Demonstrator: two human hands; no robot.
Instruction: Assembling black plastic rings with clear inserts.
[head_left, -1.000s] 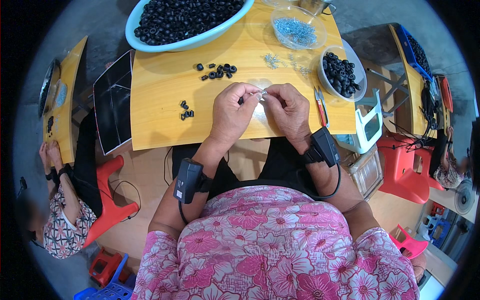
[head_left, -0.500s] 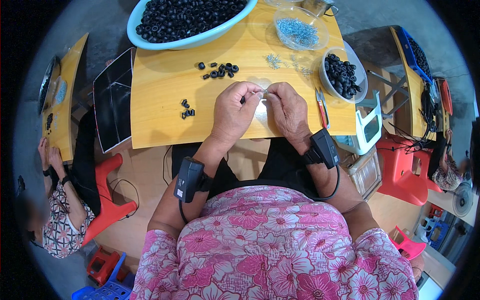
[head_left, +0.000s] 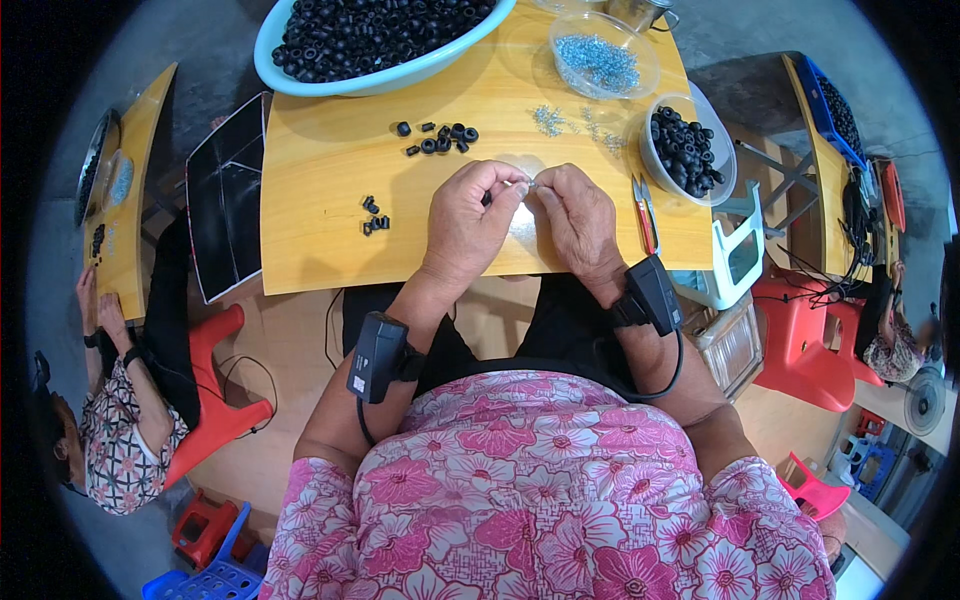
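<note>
A red stool [head_left: 215, 395] stands beside the black board [head_left: 225, 195].

From my remote seat I find no package, label or sign that I can make out. The nearest thing to a screen is a flat black rectangular panel [head_left: 225, 195] leaning just beside the left edge of the yellow desk [head_left: 330, 215], its surface dark with a few thin pale lines across it; I cannot tell whether it is a display at all. The small black boxes strapped at both wrists, one [head_left: 377, 357] on the left forearm and one [head_left: 655, 293] on the right, show no lit face.
</note>
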